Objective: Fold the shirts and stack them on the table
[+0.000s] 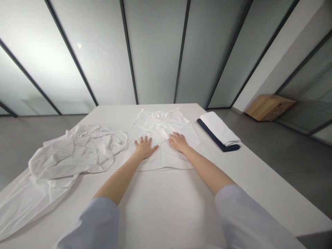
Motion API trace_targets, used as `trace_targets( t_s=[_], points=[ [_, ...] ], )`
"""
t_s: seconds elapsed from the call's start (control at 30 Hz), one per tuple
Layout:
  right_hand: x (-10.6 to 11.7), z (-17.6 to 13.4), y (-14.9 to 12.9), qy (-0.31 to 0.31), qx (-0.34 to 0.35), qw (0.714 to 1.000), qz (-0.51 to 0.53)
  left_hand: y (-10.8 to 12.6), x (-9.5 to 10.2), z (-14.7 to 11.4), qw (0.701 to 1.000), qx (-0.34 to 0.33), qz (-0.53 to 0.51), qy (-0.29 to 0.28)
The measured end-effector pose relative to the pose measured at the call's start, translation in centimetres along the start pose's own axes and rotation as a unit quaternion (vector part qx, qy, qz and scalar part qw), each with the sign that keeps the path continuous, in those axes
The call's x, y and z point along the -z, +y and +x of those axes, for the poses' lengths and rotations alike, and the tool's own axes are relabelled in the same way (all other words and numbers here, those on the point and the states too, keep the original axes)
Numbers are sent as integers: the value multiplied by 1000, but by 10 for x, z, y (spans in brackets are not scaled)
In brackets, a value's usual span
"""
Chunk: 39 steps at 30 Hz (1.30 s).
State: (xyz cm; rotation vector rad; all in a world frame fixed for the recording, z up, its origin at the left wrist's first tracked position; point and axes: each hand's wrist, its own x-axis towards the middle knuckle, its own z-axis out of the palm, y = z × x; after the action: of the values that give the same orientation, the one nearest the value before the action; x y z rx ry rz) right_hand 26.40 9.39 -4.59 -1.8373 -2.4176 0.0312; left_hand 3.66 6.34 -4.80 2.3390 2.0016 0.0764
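A white short-sleeved top [171,159] lies spread on the table with its neckline at the far side and its hem toward me. Some wrinkles run across its upper part. My left hand [144,148] rests flat on the left half of the top, fingers spread. On the right of its middle, my right hand [178,141] lies palm down with the fingers stretched out. Neither hand grips the cloth.
Crumpled white cloth [75,152] is heaped on the left, partly hanging toward the table's edge. On the right sits a folded white cloth [220,129] atop a folded dark navy one [211,136]. The white table [166,207] ends before frosted glass panels. A wooden cabinet [269,107] stands beyond.
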Motion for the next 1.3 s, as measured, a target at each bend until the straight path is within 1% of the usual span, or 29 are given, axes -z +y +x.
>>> trace_targets(
  t_s=[0.1, 0.17, 0.23, 0.3, 0.37, 0.5, 0.73, 0.8, 0.9, 0.97, 1.07, 1.17, 1.23, 1.3],
  points=[
    [-1, -20, 6, 22, 37, 999, -13, -8, 0, 3, 1000, -15, -12, 16],
    [-2, -33, 9, 35, 52, 998, -16, -10, 1, 3, 998, -24, -25, 44],
    [-3, -43, 13, 48, 49, 998, -6, -10, 3, 0, 996, -27, -33, 83],
    [-3, -48, 17, 53, 28, 998, 14, -9, 5, -5, 994, -30, -32, 101],
    [-2, -50, 20, 53, 9, 998, 34, -7, 7, -10, 994, -34, -30, 95],
    [2, -51, 22, 45, 5, 997, 58, -7, 14, -14, 995, -47, -33, 82],
    [14, -60, 10, 12, 11, 999, 48, -6, 27, -16, 998, -26, 2, 59],
    [16, -61, 8, 7, 13, 999, 39, -1, 31, -19, 999, -16, 15, 44],
    [16, -61, 7, -1, 13, 1000, 28, 9, 36, -28, 1000, 7, 29, 5],
    [12, -60, 10, -7, 9, 1000, 20, 15, 35, -33, 999, 11, 30, -19],
    [3, -56, 15, -7, -2, 1000, 9, 17, 26, -33, 999, -30, 7, -8],
    [-4, -50, 19, 1, -18, 1000, 13, 9, 14, -27, 997, -77, -13, 10],
    [-5, -47, 21, 17, -22, 999, 21, 3, 9, -22, 996, -84, -23, 2],
    [-4, -46, 22, 43, -11, 999, 30, -2, 8, -21, 995, -90, -38, 8]
  ],
)
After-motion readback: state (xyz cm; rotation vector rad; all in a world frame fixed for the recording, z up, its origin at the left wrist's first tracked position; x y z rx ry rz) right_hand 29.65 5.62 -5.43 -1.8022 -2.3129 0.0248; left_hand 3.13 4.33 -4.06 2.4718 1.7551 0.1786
